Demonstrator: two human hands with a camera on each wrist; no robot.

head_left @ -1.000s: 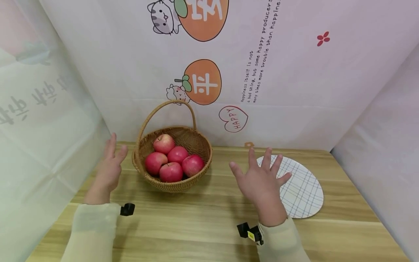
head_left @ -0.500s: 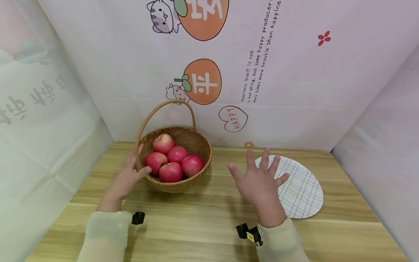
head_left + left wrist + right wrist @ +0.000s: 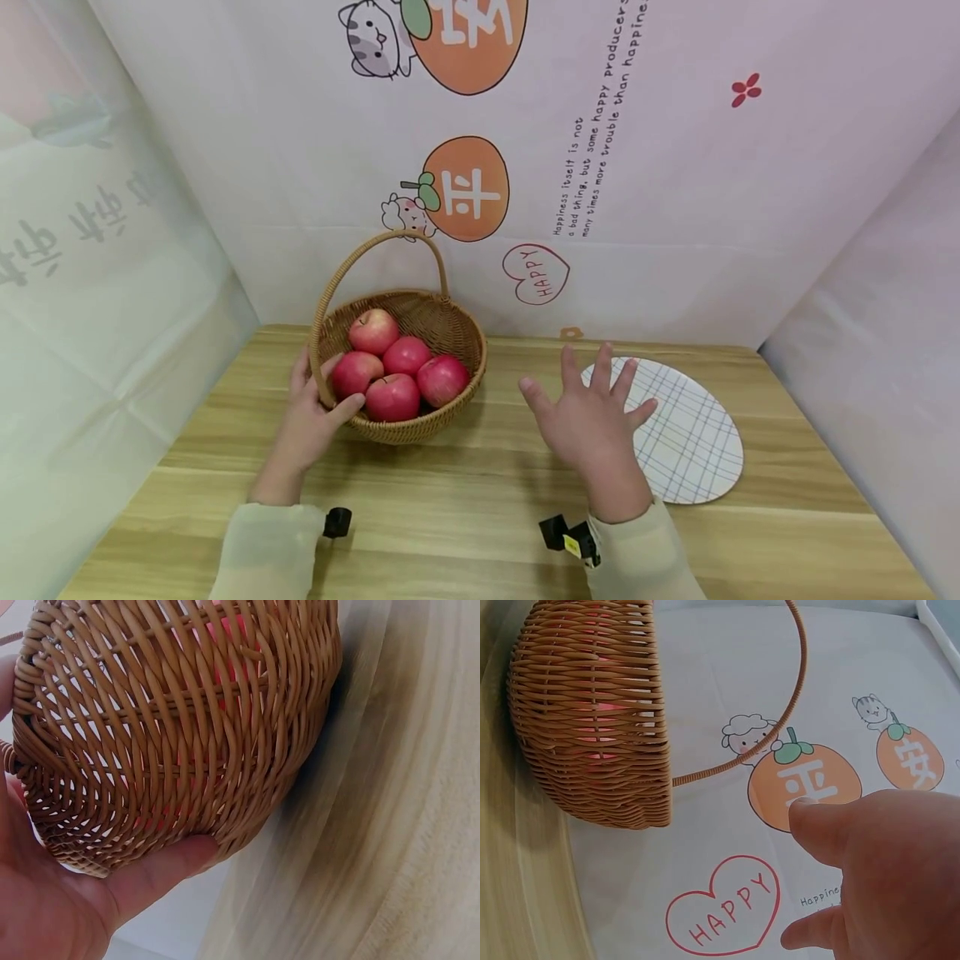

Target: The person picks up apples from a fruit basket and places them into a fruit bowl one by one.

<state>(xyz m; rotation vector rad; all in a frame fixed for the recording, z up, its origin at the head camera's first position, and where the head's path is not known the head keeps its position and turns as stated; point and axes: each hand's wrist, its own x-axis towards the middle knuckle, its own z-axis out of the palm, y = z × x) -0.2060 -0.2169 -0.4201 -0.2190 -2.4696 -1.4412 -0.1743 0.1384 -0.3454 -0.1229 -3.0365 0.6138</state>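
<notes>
A brown wicker basket with a tall arched handle stands at the back left of the wooden table. Several red apples lie inside it. My left hand grips the basket's left rim, thumb over the edge near the apples and the other fingers outside. In the left wrist view, a finger lies along the outer weave. My right hand holds nothing; its fingers are spread above the table, partly in front of a white oval placemat with blue checks. The right wrist view shows the basket apart from that hand.
A white printed cloth rises behind the table, close behind the basket. White cloth sides close off the left and right. Bare wood lies between the two hands.
My left hand has moved right from beside the basket and taken hold of its left rim. The right hand has shifted slightly left, fingers still spread. The basket stays in place.
</notes>
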